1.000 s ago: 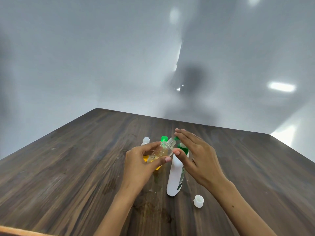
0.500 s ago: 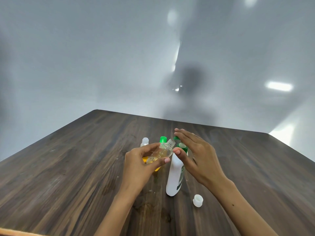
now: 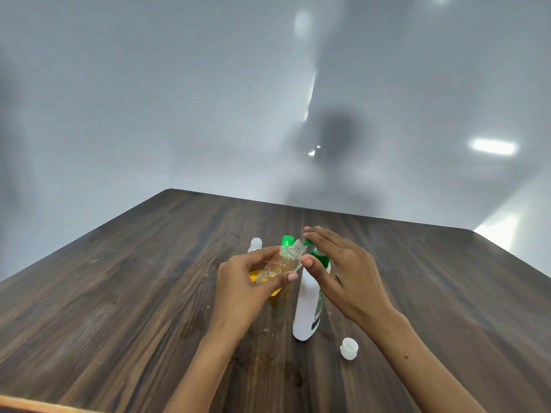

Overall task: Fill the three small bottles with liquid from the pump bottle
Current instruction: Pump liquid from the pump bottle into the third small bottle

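Note:
My left hand (image 3: 246, 286) grips a small clear bottle (image 3: 281, 263), tilted with its open threaded neck up and right against the green pump head (image 3: 317, 254). A little yellowish liquid lies in the bottle. The white pump bottle (image 3: 307, 308) stands upright on the table. My right hand (image 3: 343, 269) lies over the pump head with fingers stretched out and the thumb beside the nozzle. Behind my left hand stand a small bottle with a green cap (image 3: 287, 240) and yellow contents, and a small bottle with a white cap (image 3: 255, 244).
A loose white cap (image 3: 348, 348) lies on the dark wooden table (image 3: 119, 293) to the right of the pump bottle. Small wet spots mark the wood near the bottle's base. A pale wall stands beyond the table's far edge.
Almost nothing has moved. The small clear bottle stays at the nozzle, and my right hand stays on the pump head.

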Available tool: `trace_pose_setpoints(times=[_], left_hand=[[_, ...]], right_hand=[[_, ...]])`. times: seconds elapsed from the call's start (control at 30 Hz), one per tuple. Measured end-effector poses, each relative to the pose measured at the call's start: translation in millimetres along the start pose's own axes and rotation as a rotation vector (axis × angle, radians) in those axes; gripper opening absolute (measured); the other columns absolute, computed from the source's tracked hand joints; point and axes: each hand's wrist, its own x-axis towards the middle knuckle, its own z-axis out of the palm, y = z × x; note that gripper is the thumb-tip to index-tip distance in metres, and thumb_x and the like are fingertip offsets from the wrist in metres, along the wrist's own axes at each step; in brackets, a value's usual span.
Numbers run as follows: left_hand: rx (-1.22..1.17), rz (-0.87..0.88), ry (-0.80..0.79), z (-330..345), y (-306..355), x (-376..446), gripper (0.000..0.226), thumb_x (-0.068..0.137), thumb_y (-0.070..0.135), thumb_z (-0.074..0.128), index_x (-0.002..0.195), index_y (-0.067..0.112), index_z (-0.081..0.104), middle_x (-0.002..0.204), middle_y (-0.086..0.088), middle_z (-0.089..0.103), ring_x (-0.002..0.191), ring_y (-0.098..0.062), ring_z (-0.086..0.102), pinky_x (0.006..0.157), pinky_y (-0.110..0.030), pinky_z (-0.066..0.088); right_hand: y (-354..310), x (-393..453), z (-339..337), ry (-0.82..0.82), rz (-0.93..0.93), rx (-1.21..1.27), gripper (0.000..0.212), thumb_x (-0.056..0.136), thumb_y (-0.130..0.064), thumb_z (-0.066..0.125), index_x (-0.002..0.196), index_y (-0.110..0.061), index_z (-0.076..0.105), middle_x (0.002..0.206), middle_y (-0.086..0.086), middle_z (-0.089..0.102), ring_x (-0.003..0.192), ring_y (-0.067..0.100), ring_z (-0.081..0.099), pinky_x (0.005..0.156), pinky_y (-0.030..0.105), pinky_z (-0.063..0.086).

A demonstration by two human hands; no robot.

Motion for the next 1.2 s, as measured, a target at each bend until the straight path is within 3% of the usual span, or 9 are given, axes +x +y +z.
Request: trace_pose_setpoints(times=[0.37, 0.57, 0.73, 0.97, 1.2], left_hand=[[0.011, -0.015, -0.008, 3.3, 0.6, 0.9, 0.043, 0.063, 0.030, 0.087, 0.103, 0.035, 0.071, 0.081, 0.038, 0.060, 0.085, 0.021, 0.059, 0.070, -0.002, 0.048], [0.003, -0.018, -0.015, 2.8, 1.2, 0.5, 0.045, 0.064, 0.029, 0.087, 0.107, 0.029, 0.074, 0.093, 0.022, 0.072, 0.090, 0.011, 0.065, 0.077, -0.008, 0.051], [0.012, -0.033, -0.009, 3.5, 0.5, 0.5, 0.047, 0.063, 0.031, 0.086, 0.108, 0.030, 0.072, 0.085, 0.033, 0.064, 0.088, 0.016, 0.062, 0.072, -0.002, 0.047], [0.027, -0.024, -0.014, 3.9, -0.4, -0.5, 0.047, 0.064, 0.033, 0.086, 0.109, 0.029, 0.072, 0.098, 0.022, 0.070, 0.091, 0.012, 0.064, 0.075, -0.003, 0.048], [0.015, -0.033, 0.001, 3.3, 0.7, -0.4, 0.048, 0.063, 0.031, 0.087, 0.109, 0.028, 0.072, 0.094, 0.025, 0.068, 0.091, 0.012, 0.064, 0.077, -0.006, 0.050]], right_hand=[[2.4, 0.3, -1.0, -0.002, -0.025, -0.017, 0.081, 0.085, -0.076, 0.021, 0.119, -0.017, 0.065, 0.125, -0.004, 0.061, 0.118, 0.014, 0.056, 0.096, 0.036, 0.048], [2.2, 2.1, -6.1, -0.002, -0.077, -0.074, 0.080, 0.088, -0.072, 0.020, 0.124, -0.015, 0.061, 0.132, -0.002, 0.056, 0.123, 0.015, 0.051, 0.098, 0.033, 0.040], [0.9, -1.9, 0.6, -0.010, -0.033, -0.088, 0.080, 0.088, -0.073, 0.018, 0.122, -0.016, 0.063, 0.128, -0.001, 0.060, 0.119, 0.017, 0.055, 0.095, 0.039, 0.046], [2.8, 0.0, -6.3, -0.027, -0.072, -0.082, 0.082, 0.087, -0.073, 0.016, 0.131, -0.016, 0.056, 0.139, -0.004, 0.049, 0.130, 0.010, 0.041, 0.102, 0.032, 0.036], [0.6, -2.3, -3.0, -0.028, -0.034, -0.058, 0.084, 0.085, -0.076, 0.015, 0.127, -0.018, 0.059, 0.134, -0.005, 0.054, 0.126, 0.013, 0.047, 0.100, 0.033, 0.038]])
